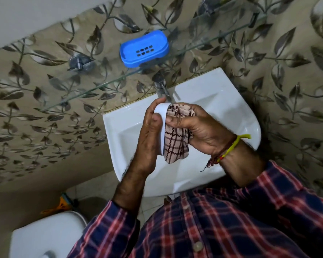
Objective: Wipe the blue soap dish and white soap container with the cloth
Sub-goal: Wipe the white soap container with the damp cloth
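Above the sink [222, 101], the left hand [149, 138] grips the white soap container [161, 116] while the right hand [199, 127] grips the cloth [175, 140] inside it, the blue soap dish [145, 49] resting on the glass shelf [93, 88] behind, its wiping unconfirmed.

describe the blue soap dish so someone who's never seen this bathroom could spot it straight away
Start at the white sink and go up past the tap to the glass shelf on the leaf-patterned wall. The blue soap dish sits on that shelf, with nothing in it. It is the only bright blue thing there, an oval tray with two rows of drain slots in its floor.
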The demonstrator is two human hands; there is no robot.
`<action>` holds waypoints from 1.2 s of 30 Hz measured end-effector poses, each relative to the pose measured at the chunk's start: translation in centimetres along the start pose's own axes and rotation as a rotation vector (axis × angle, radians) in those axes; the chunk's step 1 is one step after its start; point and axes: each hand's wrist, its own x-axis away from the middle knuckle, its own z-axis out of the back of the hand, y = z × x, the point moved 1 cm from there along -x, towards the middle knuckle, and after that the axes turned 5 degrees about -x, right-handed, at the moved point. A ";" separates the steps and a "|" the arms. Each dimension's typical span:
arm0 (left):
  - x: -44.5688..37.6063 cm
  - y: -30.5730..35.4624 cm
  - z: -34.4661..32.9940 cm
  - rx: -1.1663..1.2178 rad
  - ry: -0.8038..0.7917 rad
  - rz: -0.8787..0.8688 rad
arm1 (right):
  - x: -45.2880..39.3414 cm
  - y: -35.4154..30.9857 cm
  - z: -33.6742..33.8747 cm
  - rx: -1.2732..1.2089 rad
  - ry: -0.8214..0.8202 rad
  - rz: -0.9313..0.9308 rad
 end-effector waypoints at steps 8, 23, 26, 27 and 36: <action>0.3 -0.4 0.3 0.098 0.016 0.045 | 0.5 1.0 -1.1 0.132 0.094 0.005; 0.6 -0.1 1.0 0.170 0.004 0.097 | -0.2 0.8 -2.5 0.301 0.097 0.033; -0.2 0.2 1.7 0.152 0.012 0.061 | -0.2 1.1 -2.6 0.421 0.009 -0.015; -0.3 0.0 1.8 0.146 0.011 0.062 | -0.3 1.2 -2.6 0.409 0.024 -0.020; -1.2 0.1 1.1 0.118 -0.017 0.116 | 0.4 0.8 -1.4 0.443 0.027 -0.058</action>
